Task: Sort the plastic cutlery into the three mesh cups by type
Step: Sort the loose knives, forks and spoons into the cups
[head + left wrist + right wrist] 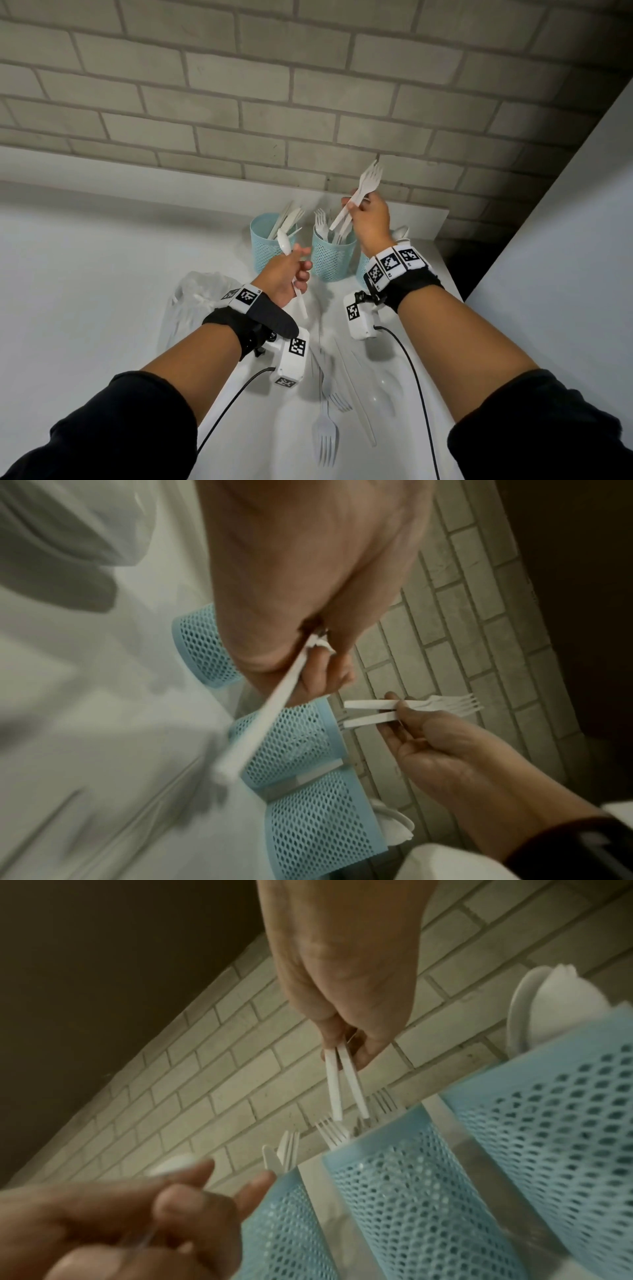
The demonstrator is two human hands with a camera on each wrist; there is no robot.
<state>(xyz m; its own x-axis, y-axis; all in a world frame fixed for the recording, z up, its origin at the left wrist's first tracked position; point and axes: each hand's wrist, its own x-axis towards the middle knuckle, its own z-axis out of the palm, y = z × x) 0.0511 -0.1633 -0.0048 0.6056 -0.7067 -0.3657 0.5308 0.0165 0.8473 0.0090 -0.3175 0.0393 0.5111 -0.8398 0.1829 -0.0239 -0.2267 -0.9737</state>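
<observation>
Both hands hold white plastic cutlery above the three mesh cups.

The right hand [371,219] pinches two forks [359,197], handles pointing down at the middle cup [330,255], which already has forks. At 8 o'clock from it, the left hand [286,274] grips one spoon [291,263] near the left cup [269,245] with knives. The right cup [548,1150] holds spoons. More cutlery [329,435] lies on the white counter [85,274] at 6 o'clock, a plastic bag [195,294] beside.

Clear plastic bag [197,301] on white counter [85,274]; brick wall [274,85] behind.
</observation>
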